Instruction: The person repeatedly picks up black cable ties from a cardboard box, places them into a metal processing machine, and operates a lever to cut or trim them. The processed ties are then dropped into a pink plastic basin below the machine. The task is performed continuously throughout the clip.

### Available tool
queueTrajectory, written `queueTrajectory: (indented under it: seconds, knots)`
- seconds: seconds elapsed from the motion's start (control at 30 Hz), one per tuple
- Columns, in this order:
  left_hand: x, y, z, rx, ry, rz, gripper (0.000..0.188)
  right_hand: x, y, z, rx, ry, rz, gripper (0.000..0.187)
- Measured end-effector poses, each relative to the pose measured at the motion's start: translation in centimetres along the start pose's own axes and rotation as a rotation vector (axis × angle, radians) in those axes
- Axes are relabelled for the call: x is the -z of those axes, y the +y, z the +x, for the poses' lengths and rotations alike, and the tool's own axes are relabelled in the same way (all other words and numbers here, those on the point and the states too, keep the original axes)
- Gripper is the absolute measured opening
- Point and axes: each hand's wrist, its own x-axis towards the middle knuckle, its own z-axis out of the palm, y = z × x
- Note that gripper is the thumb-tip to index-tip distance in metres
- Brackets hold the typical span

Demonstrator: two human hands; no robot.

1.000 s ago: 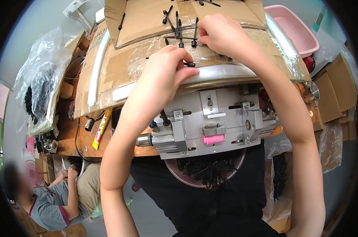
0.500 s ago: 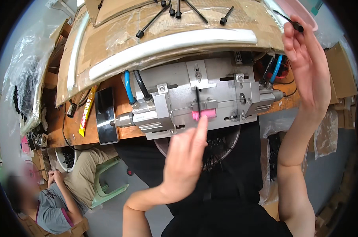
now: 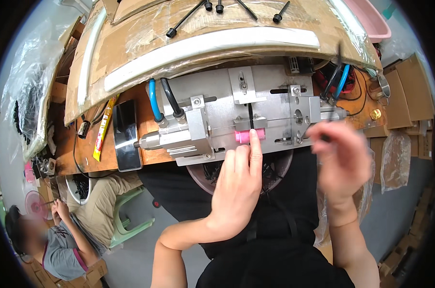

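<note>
Am looking at small factory workshop: metal pneumatic jig (image 3: 236, 115) sitting on wooden bench (image 3: 87, 156), cardboard boxes (image 3: 409, 96) stacking up at right, plastic-bagged parts (image 3: 27, 91) lying left, co-worker (image 3: 59, 240) sitting nearby.

One metal fixture (image 3: 246, 113) sits on the worktop (image 3: 90, 161), with one pink block (image 3: 249, 136) at its front edge and one black pin (image 3: 250, 116) standing just above that block. Left of the fixture run two hoses, one blue (image 3: 153, 101) and one black (image 3: 171, 98), and farther left lie one dark phone (image 3: 126, 135) and one yellow tube (image 3: 103, 127). Above the fixture four black pins (image 3: 183, 21) lie on the cardboard (image 3: 131, 43), with one pink tub (image 3: 368, 21) at the upper right; two hands, left (image 3: 236, 189) and right (image 3: 344, 161), are below it, and one other person (image 3: 59, 240) sits at lower left.
</note>
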Motion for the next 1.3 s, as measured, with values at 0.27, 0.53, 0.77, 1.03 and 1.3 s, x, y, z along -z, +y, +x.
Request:
queueTrajectory:
  seconds: [0.27, 0.53, 0.77, 1.03, 1.3]
  knots:
    - [8.5, -8.8, 12.1, -0.161, 0.546, 0.122, 0.022, -4.7, 0.2, -5.1, -0.024, -0.226, -0.171, 0.062]
    - [11.0, -9.4, 11.1, -0.142, 0.310, -0.139, 0.010, -5.5, 0.9, -4.5, -0.030, -0.333, -0.202, 0.063]
    - [2.7, -0.9, -0.4, -0.143, 0.244, 0.109, 0.053, -2.0, -0.4, -2.1, -0.203, -0.218, -0.251, 0.056]
    - [-1.4, 0.4, -0.4, -0.089, 0.115, 0.145, 0.063, -0.6, -0.7, -1.3, -0.315, -0.127, -0.125, 0.038]
    - [1.2, -0.2, 0.6, -0.157, 0.026, 0.094, 0.066, -0.1, -0.4, 1.9, -0.096, -0.066, -0.218, 0.043]
